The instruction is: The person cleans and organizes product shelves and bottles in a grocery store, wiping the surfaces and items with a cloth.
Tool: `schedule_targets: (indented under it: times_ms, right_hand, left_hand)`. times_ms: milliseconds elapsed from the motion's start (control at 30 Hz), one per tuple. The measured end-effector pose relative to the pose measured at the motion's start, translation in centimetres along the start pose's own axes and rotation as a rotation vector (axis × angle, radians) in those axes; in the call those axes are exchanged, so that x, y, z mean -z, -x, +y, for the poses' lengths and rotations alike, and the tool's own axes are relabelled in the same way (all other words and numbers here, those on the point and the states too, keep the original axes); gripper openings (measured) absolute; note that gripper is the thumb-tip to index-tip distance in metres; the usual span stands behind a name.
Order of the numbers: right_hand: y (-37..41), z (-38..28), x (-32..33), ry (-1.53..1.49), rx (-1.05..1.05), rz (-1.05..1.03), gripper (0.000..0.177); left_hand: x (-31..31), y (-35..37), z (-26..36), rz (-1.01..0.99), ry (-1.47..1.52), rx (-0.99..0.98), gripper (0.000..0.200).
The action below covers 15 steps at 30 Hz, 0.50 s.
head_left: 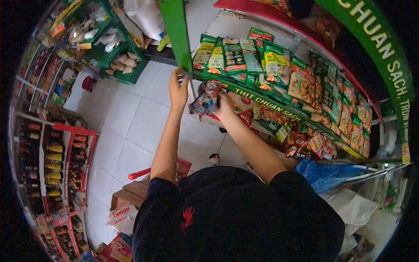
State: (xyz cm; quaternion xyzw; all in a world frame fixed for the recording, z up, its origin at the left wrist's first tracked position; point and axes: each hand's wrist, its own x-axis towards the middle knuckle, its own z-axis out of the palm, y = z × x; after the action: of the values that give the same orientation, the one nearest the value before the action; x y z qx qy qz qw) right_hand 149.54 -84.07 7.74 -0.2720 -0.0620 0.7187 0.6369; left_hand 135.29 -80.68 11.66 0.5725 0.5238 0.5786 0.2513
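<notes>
My left hand (178, 89) is at the green upright post (176, 35) of the shelf, its fingers curled against the post's lower part. In my right hand (225, 105) is a crumpled rag (206, 98), dark with red and bluish patches, bunched up just right of the post. The rag hangs below the front edge of the green shelf (262, 94), which carries yellow lettering. Above that edge, Knorr seasoning packets (277, 63) stand in a row, green, yellow and orange.
More packets (279, 120) lie on a lower level at the right. A blue plastic bag (325, 174) is by my right side. Cartons (128, 196) and a red rack of bottles (70, 168) stand on the left. White floor tiles (146, 118) run between. Green shelves (126, 76) hold bagged goods farther back.
</notes>
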Motion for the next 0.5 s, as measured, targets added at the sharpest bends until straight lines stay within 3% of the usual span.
schedule_targets:
  times_ms: [67, 133, 167, 200, 267, 300, 400, 467, 500]
  right_hand:
    - [2.8, -2.8, 0.1, -0.008, 0.029, 0.077, 0.020]
    - [5.5, -5.7, 0.2, 0.034, -0.062, 0.004, 0.036]
    - [4.4, -5.9, 3.6, 0.007, 0.057, -0.339, 0.046]
    - [4.7, -6.5, 4.7, 0.003, 0.084, -0.324, 0.046]
    - [5.8, -7.9, 6.4, -0.181, 0.039, -0.161, 0.026]
    - [6.6, -8.9, 6.8, -0.191, 0.082, -0.144, 0.026]
    - [9.4, -12.1, 7.2, 0.054, 0.048, 0.347, 0.022]
    - [9.3, -13.4, 11.2, 0.026, 0.160, 0.326, 0.023]
    - [11.5, -14.8, 9.1, 0.118, 0.189, 0.442, 0.024]
  left_hand:
    - [-0.4, 0.5, 1.1, -0.006, -0.014, -0.017, 0.028]
    - [-0.9, 1.3, 1.9, -0.083, -0.009, 0.011, 0.018]
    - [-1.6, 1.7, 1.7, -0.076, -0.003, -0.068, 0.013]
    - [-2.2, 2.2, 1.9, -0.104, 0.010, -0.073, 0.013]
    - [-3.4, 3.5, 2.4, -0.186, -0.002, -0.038, 0.013]
    - [-4.0, 4.0, 2.0, -0.227, 0.047, -0.075, 0.016]
    - [-5.8, 5.2, 1.9, -0.338, 0.055, -0.027, 0.021]
    - [-6.7, 5.8, 2.1, -0.406, 0.083, -0.004, 0.024]
    - [-7.0, 6.2, 2.3, -0.383, 0.066, 0.000, 0.024]
